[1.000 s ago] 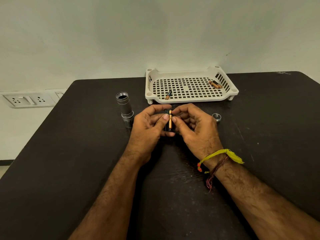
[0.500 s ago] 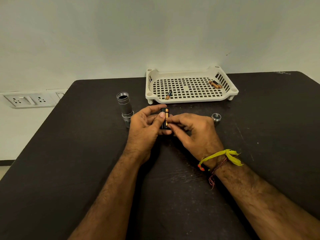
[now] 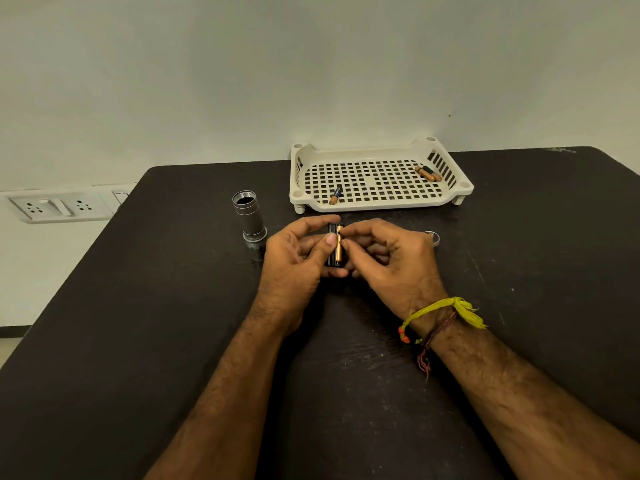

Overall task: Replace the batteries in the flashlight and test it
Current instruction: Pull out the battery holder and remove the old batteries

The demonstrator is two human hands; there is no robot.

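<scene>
My left hand (image 3: 294, 261) grips a small black battery holder (image 3: 333, 249) upright over the table. A copper-and-black battery (image 3: 339, 247) lies in the holder's slot, and my right hand (image 3: 388, 261) pinches it at the top with thumb and forefinger. The grey flashlight body (image 3: 250, 223) stands upright with its threaded open end up, just left of my left hand. The flashlight's metal end cap (image 3: 432, 238) lies on the table behind my right hand, partly hidden.
A cream perforated tray (image 3: 377, 199) stands at the back of the dark table (image 3: 138, 323), with one battery (image 3: 335, 195) at its front left and two batteries (image 3: 428, 173) at its right. Wall sockets (image 3: 59, 206) sit left of the table.
My right hand's fingers dropped lower half a second ago and have come back up to the battery's top. The holder stays upright in my left hand.
</scene>
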